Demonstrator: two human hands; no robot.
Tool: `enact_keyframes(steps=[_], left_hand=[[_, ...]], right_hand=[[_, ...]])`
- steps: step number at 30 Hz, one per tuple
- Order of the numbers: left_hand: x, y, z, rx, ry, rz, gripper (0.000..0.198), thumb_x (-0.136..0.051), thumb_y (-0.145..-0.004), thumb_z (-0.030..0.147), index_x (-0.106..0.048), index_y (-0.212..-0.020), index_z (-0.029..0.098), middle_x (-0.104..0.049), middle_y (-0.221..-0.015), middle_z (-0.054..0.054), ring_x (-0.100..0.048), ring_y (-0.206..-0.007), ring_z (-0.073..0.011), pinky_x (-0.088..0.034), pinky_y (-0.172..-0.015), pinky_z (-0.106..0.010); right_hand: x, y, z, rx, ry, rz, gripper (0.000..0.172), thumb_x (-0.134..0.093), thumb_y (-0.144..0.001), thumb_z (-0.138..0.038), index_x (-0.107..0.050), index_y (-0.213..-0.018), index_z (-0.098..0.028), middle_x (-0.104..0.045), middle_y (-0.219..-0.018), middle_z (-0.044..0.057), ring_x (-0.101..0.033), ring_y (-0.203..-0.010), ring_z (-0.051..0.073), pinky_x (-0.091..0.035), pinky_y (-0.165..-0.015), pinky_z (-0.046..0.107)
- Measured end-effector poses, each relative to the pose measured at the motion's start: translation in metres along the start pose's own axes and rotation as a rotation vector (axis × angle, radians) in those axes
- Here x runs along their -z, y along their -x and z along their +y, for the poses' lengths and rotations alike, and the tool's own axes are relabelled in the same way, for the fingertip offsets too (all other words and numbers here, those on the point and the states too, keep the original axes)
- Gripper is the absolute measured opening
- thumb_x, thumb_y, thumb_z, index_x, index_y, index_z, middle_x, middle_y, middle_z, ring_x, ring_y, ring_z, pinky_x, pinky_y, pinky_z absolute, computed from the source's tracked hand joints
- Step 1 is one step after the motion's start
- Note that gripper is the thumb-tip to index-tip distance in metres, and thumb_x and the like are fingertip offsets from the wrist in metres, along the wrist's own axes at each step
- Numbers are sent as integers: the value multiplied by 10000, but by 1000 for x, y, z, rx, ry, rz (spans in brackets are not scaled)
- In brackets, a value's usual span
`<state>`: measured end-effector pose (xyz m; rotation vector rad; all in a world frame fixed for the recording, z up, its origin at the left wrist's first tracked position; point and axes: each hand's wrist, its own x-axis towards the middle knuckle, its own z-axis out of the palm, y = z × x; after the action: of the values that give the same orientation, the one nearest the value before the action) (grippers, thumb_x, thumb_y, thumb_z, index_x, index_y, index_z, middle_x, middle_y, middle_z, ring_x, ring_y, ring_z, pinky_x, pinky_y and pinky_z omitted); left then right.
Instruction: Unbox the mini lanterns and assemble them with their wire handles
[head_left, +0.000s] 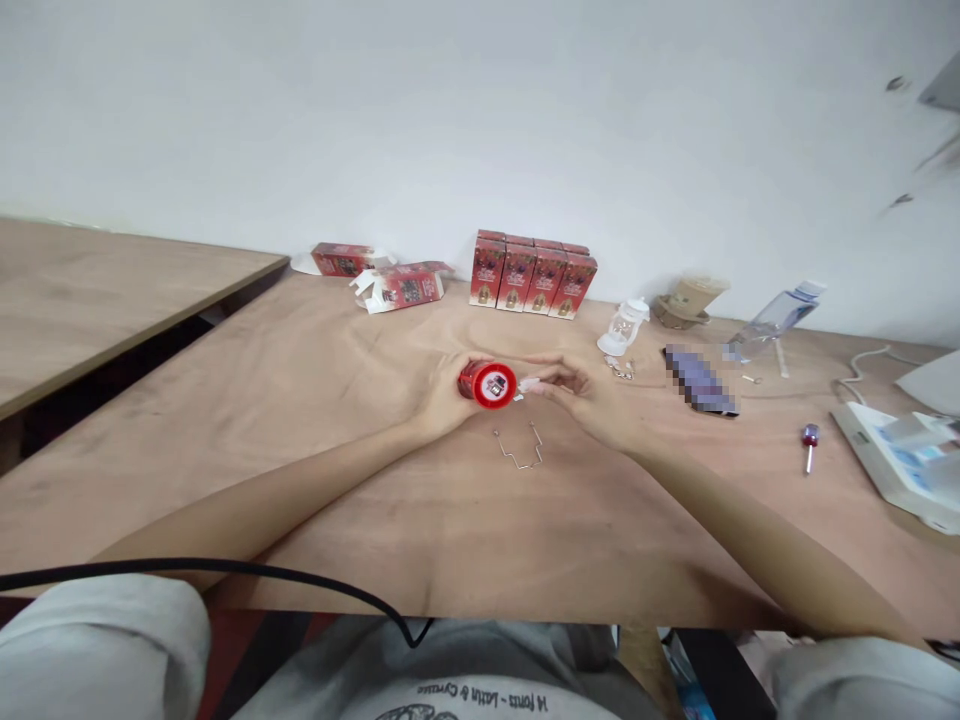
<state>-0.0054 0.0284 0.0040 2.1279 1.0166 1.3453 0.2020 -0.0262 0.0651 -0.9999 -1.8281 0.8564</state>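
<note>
We log a red cylinder (496, 386) mid-scene, gripped in the left hand (445, 392), its round end facing us: bright red rim, pale disc inside, small dark-and-red print on the disc. Side wall also red, extending far and left of that end, partly hidden by the hand. Just right of the rim, a white piece (529, 384), small, pinched in the right hand (583, 392); its exact shape we cannot make out.

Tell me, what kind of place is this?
Maybe a small workshop, though I can't be sure. There's a wooden table with a screwdriver lying on it, red boxes lined up near the wall, and the left hand holding a round red thing.
</note>
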Motion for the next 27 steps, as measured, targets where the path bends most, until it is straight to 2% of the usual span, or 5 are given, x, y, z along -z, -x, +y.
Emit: enact_keyframes(steps=[5, 9, 19, 23, 27], left_hand=[[0, 0, 0, -10, 4, -6, 436, -789, -611, 326, -582, -983, 229, -651, -1030, -47, -588, -974, -238, -452, -875, -418], [0, -1, 1, -18, -13, -12, 426, -783, -624, 330, -584, -987, 229, -652, -1037, -49, -584, -985, -241, -441, -889, -424], [-1, 0, -2, -37, -50, -26, 439, -780, -627, 332, -581, -1003, 227, -644, -1030, -31, -584, -963, -234, -436, -877, -404], [-2, 0, -4, -46, -56, -20, 431, -781, -629, 323, -587, -996, 210, -640, -998, -30, -585, -947, -239, -444, -854, -398], [-3, 0, -4, -42, -55, -7, 441, -792, -619, 312, -587, -994, 205, -638, -987, -35, -582, -929, -231, -446, -845, -401]], right_hand=[[-8, -15, -5, 74, 90, -26, 194, -627, -808, -379, -702, -868, -210, -723, -874, 30, -669, -815, 169, -542, -777, 333], [-5, -22, -8, 202, 243, -83, 136, -594, -843, -296, -720, -860, -246, -688, -883, 16, -642, -833, 148, -523, -788, 313], [-5, -40, -6, 691, 776, -302, 257, -390, -914, -136, -642, -889, -180, -669, -916, 70, -571, -819, 165, -473, -726, 304], [-5, -45, -11, 791, 918, -365, 291, -346, -918, -95, -625, -879, -169, -652, -896, 66, -530, -762, 153, -444, -670, 279], [-4, -48, -20, 878, 984, -366, 328, -312, -920, -62, -620, -864, -160, -643, -895, 64, -521, -760, 146, -435, -657, 268]])
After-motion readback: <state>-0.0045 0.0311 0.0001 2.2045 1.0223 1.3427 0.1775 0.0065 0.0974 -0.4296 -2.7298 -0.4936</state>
